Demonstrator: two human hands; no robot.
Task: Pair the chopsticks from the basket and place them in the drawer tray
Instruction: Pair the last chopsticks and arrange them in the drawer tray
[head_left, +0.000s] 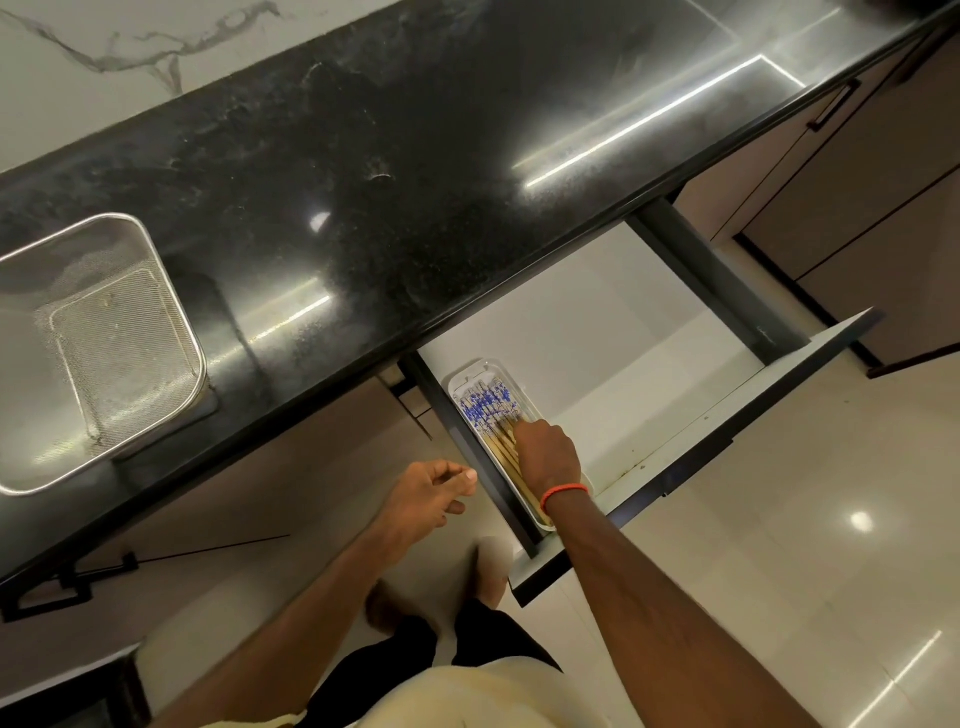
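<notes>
Chopsticks: a bundle, pale wood with blue-patterned upper ends. They lie side by side lengthwise in a white tray, patterned ends toward the counter and plain ends toward the drawer front.

Tray: long, narrow, rounded corners. It sits on the floor of the open drawer, hard against the drawer's left wall and reaching down to its front-left corner.

Right hand: over the near half of the tray, back of the hand up. The fingers are bunched together, with their tips down on the chopsticks about mid-length. Whether they pinch a stick or only press on the bundle cannot be told, because the back of the hand hides the grip. An orange band is on the wrist.

Left hand: in the air just left of the drawer's left wall, below the counter edge. The fingers are loosely curled, the thumb lies near the forefinger, and it touches nothing.

Basket: steel mesh, rectangular. It stands at the left end of the black speckled counter, close to the front edge and well apart from the drawer. Its mesh floor shows plainly.

Surroundings: a dark drawer front is pulled out over glossy pale floor tiles. A black cabinet handle is under the counter at lower left.
</notes>
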